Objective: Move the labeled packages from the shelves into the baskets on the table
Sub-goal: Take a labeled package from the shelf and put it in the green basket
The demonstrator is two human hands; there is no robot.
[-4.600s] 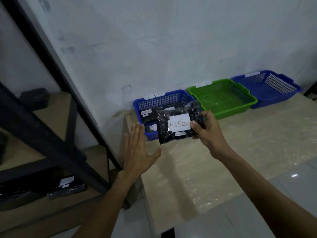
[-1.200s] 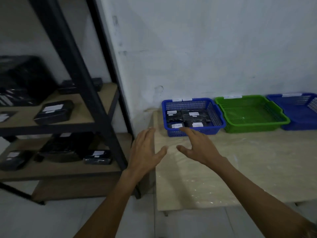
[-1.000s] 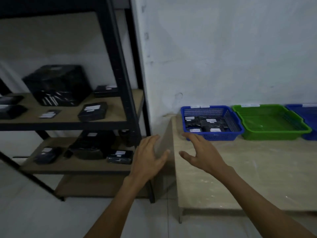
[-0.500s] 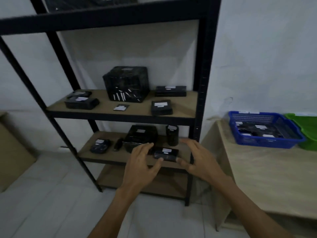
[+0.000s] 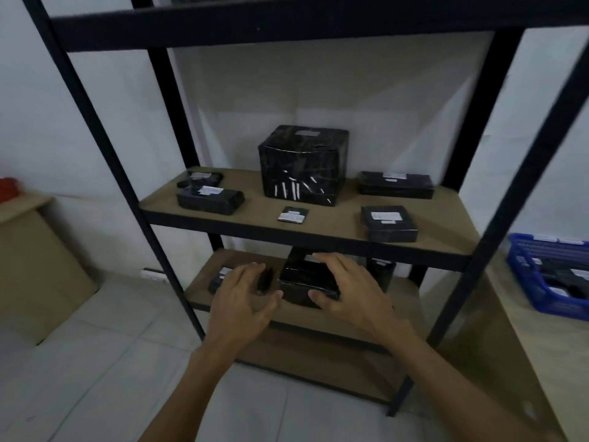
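Both grips hold nothing, fingers spread: left hand (image 5: pixel 242 301) and right hand (image 5: pixel 353 295) sit each side of the shiny black wrapped box (image 5: pixel 302 277); right is nearer, maybe touching.

The left hand (image 5: pixel 243 301) and right hand (image 5: pixel 353 291) are being held with fingers spread at either side of a black box (image 5: pixel 306 279) near the lower shelf's (image 5: pixel 406 293) front edge. A large box (image 5: pixel 302 167) and five labeled packages (image 5: pixel 389 223) are being carried on the middle shelf (image 5: pixel 334 218). A basket (image 5: pixel 541 282) is being shown at the table's (image 5: pixel 541 362) rack-side edge.
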